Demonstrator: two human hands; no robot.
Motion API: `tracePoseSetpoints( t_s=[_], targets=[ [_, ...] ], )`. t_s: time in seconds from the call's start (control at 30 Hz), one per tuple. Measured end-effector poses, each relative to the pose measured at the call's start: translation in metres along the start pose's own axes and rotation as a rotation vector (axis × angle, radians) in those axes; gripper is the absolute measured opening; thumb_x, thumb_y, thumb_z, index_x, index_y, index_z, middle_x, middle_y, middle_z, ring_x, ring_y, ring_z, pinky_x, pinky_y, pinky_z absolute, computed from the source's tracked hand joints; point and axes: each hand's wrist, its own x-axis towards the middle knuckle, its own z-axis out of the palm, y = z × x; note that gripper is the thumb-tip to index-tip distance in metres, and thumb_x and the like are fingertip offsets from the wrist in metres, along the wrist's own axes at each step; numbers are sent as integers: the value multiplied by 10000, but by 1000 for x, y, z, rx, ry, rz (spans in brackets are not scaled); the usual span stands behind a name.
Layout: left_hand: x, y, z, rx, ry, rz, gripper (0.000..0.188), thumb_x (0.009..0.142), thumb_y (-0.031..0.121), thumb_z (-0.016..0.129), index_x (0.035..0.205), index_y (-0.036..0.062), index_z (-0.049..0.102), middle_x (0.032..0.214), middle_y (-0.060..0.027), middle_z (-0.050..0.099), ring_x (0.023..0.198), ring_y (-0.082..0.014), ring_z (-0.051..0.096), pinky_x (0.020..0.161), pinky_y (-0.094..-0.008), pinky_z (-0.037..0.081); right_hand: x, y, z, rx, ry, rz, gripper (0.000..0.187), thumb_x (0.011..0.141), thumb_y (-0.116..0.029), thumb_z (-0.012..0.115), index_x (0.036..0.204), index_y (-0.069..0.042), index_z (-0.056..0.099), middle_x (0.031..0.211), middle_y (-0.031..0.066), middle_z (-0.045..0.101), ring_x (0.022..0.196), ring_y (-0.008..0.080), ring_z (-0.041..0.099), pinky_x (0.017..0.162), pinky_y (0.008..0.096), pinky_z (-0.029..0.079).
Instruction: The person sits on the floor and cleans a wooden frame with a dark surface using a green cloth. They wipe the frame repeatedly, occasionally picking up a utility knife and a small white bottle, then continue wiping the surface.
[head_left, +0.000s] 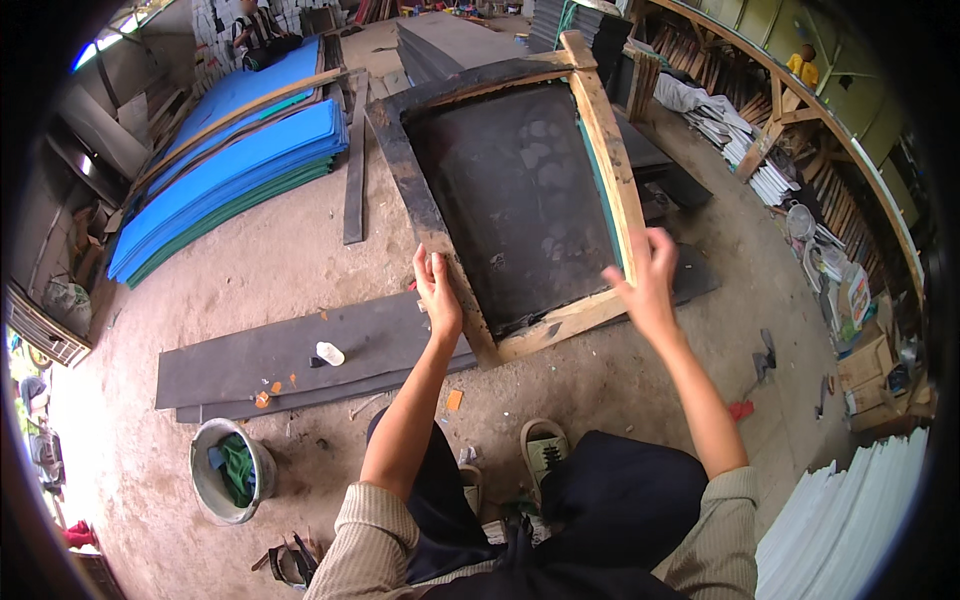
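Note:
A wooden screen-printing frame [612, 165] with a dark mesh panel [510, 190] is tilted up in front of me. Its left and far bars are stained black, while the right and near bars show pale wood. My left hand [440, 300] holds the left bar near its lower end, fingers pointing up along the outer side. At the lower right corner, my right hand [650, 285] grips the right bar, thumb toward the inside and fingers outside; it is slightly blurred. Whether the far end rests on anything is hidden.
Dark sheets [250, 355] lie on the floor, bearing a small white bottle [329, 353]. A bucket [205, 495] with green cloth stands left. Blue sheets [240, 175] are stacked farther back, near a seated person [262, 38]. White sheets [850, 520] stand at lower right.

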Motion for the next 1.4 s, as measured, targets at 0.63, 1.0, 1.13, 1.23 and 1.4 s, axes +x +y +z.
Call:
tracePoseSetpoints(
  t_s=[0.63, 1.0, 1.13, 1.23, 1.4],
  targets=[
    [62, -125, 7, 881, -263, 440, 654, 729, 149, 692, 1219, -72, 318, 1094, -214, 401, 1016, -370, 426, 899, -393, 360, -75, 109, 157, 358, 121, 793, 785, 785, -354, 661, 1225, 186, 299, 1177, 347, 442, 1130, 420, 440, 940, 396, 363],
    [80, -162, 1, 633, -300, 21, 887, 753, -34, 604, 1387, -10, -17, 1314, -192, 261, 1170, -233, 362, 966, -297, 333, -83, 125, 210, 358, 95, 865, 858, 767, -383, 680, 1245, 180, 245, 1177, 352, 423, 1118, 426, 431, 943, 413, 348],
    [86, -157, -2, 551, -243, 29, 837, 724, -44, 594, 1373, -13, 68, 1196, -184, 392, 1072, -223, 441, 921, -305, 370, -88, 118, 218, 443, 25, 844, 980, 711, -410, 727, 1265, 187, 182, 1221, 356, 375, 1142, 415, 414, 953, 409, 339],
    [79, -145, 5, 583, -204, 5, 759, 695, -37, 582, 1331, -7, 168, 1095, -160, 458, 986, -210, 472, 868, -301, 393, -85, 115, 214, 437, 6, 830, 1005, 693, -414, 741, 1263, 193, 179, 1221, 357, 372, 1151, 412, 406, 962, 403, 333],
    [78, -149, -6, 702, -112, 111, 695, 647, -4, 579, 1269, -8, 270, 1073, -153, 467, 966, -235, 483, 862, -314, 393, -81, 101, 210, 508, -41, 908, 1020, 690, -411, 740, 1266, 203, 165, 1264, 382, 316, 1199, 426, 355, 996, 399, 308]
  ],
)
